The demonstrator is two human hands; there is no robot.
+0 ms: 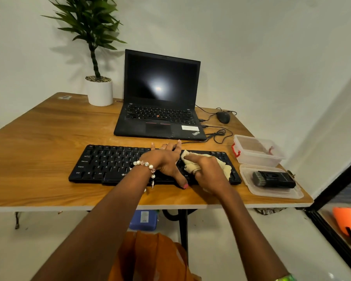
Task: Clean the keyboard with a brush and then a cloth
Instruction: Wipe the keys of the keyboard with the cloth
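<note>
1. Over the right half of the black keyboard (pixel 118 165), the right hand (pixel 210 173) is pressing a cream cloth (pixel 193 161) onto the keys, its index finger stretched out along the cloth's top and the other fingers curling around the bunched fabric.
2. Just at nine o'clock of it, the left hand (pixel 166 161) is lying flat on the keys, fingers spread and straight toward twelve o'clock, thumb reaching to the keyboard's near edge; a bead bracelet (pixel 146 165) is circling the wrist.
3. At three o'clock of the keyboard, the black brush (pixel 273 179) is lying on a clear lid (pixel 251 189); a clear plastic box (pixel 257 151) is sitting just beyond it.
4. At twelve o'clock, an open laptop (pixel 160 98) is standing with a dark screen, a mouse (pixel 223 117) at its right and a potted plant (pixel 98 86) at its left, all on the wooden table (pixel 39 138).
</note>
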